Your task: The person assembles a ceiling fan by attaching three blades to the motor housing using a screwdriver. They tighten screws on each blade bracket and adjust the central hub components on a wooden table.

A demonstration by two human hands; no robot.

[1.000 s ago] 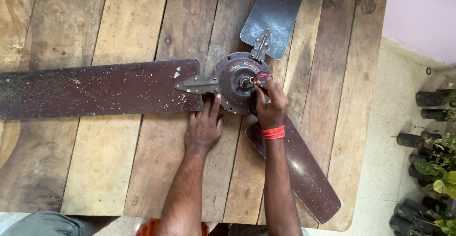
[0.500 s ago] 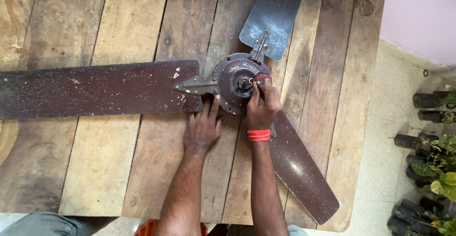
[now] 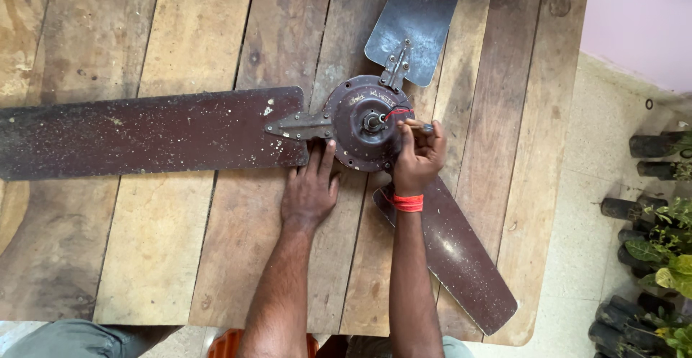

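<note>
Two hands work at the fan hub [image 3: 364,124] on the counter [image 3: 166,257]: left hand [image 3: 310,188] lies flat, fingers released, just below it; right hand [image 3: 418,156], nearer, pinches a screwdriver [image 3: 418,125] pointing left toward the hub's centre.

You've got soft, even daylight here, nothing dim. Shadows are faint, just a thin dark edge under your left hand [image 3: 310,188] and the long blade [image 3: 144,131]. The top blade [image 3: 422,19] picks up a dull sheen, no hard glare. Focus is sharp across the table [image 3: 166,257]; the plants [image 3: 667,250] at the right edge look slightly soft.
</note>
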